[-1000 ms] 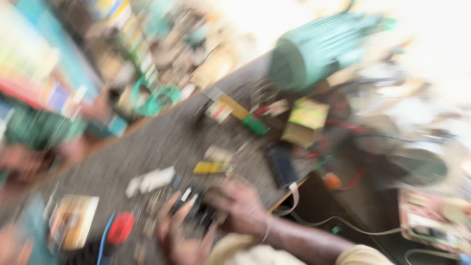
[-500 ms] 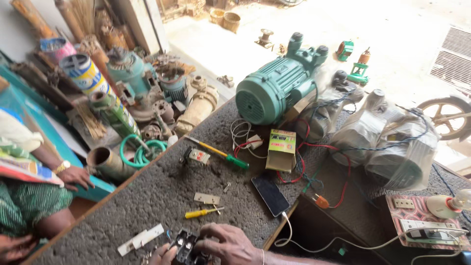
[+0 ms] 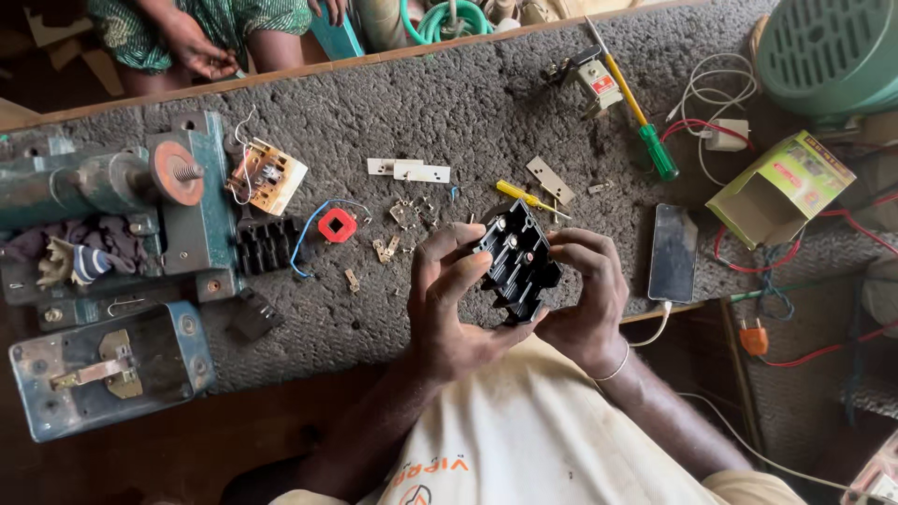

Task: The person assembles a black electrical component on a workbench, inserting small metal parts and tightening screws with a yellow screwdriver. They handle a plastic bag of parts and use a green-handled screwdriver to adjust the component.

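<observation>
Black plastic marks the terminal block [image 3: 517, 264], gripped by both the left hand [image 3: 456, 304] and right hand [image 3: 582, 299]. It is held above the grey surface [image 3: 468, 103]. A small yellow screwdriver [image 3: 528, 197] lies just beyond.

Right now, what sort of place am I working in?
Most likely a small electrical or motor repair bench: a green motor housing, screwdrivers and loose metal contacts lie on the rough worktop, while both hands hold a black switch block.

— What lies beyond the fingertips?
— A small yellow screwdriver [image 3: 527, 197] just past them, and a long green-handled screwdriver [image 3: 638, 120] farther out.
— And off to the sides of the fingers?
— A phone [image 3: 673, 252] on the right; a red ring [image 3: 336, 225] and a circuit board [image 3: 267, 176] well left.
</observation>
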